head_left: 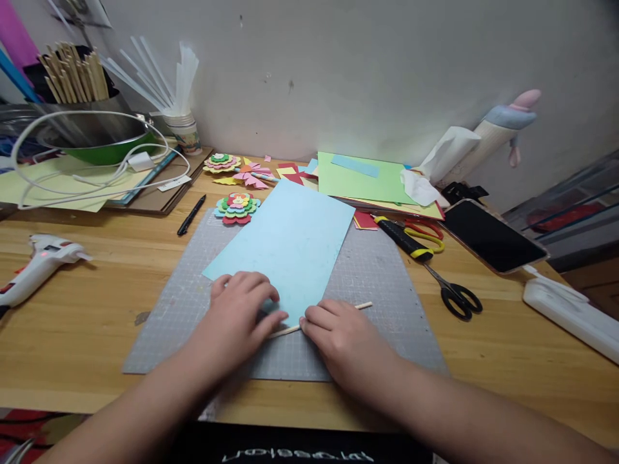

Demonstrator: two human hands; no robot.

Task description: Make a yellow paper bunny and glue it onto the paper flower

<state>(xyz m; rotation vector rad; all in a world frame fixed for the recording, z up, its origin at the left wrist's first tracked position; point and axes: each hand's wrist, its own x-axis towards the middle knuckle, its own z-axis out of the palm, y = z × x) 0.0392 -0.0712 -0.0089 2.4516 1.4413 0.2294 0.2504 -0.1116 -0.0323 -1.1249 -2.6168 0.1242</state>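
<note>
A light blue paper sheet lies tilted on a grey cutting mat. A thin wooden stick lies along the sheet's near corner. My left hand rests on that near corner, fingers curled and pressing the paper against the stick. My right hand sits just to the right, fingertips pinched on the stick and the paper's edge. Most of the stick is hidden under my fingers.
A glue gun lies at the left. A black pen and paper flowers sit behind the mat. Scissors, a utility knife, a phone, coloured paper and a white case are at the right.
</note>
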